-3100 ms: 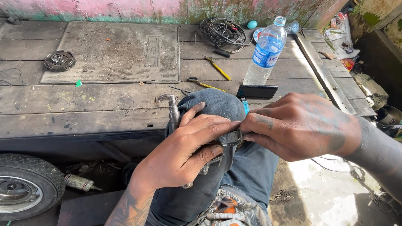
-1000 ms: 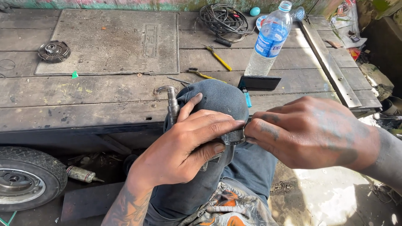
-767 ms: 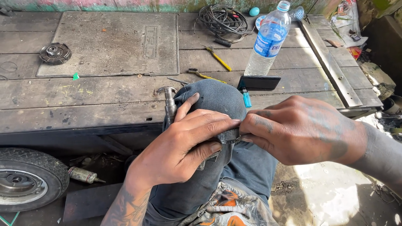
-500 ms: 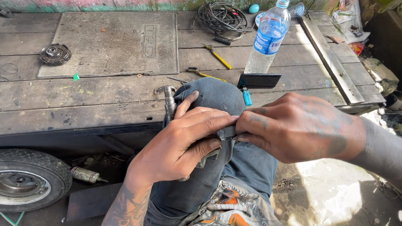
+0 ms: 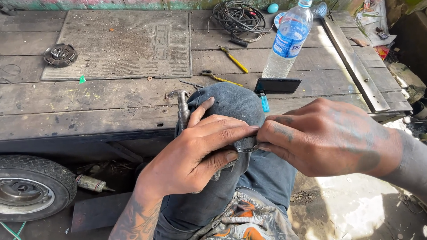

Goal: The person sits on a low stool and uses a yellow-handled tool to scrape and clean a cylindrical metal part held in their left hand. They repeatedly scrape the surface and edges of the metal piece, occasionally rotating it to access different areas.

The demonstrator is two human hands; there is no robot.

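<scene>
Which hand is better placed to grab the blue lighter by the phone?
Right, probably. The right hand lies just below the blue lighter and black phone, pinching only the small dark part's end. The left hand wraps that part on the knee.

The part [image 5: 244,144] pinched between both hands is dark grey metal. The left hand [image 5: 195,153] continues into a forearm with dark tattoo lines; the right hand [image 5: 324,138] carries faded blue-grey tattoo marks and ends at a grey sleeve [image 5: 411,160]. The knee [image 5: 233,104] is in dusty blue-grey denim, above cloth [image 5: 242,222] printed in orange, white and grey. The hammer [image 5: 181,106] is dull steel. The bench [image 5: 111,102] is weathered grey-brown wood, the mat [image 5: 120,44] ribbed grey. The bottle [image 5: 288,40] is clear with a blue label. The phone [image 5: 278,85] is black, the lighter [image 5: 264,101] light blue, the screwdriver [image 5: 233,60] yellow-handled. The tyre [image 5: 33,186] is black on a silver rim.
</scene>
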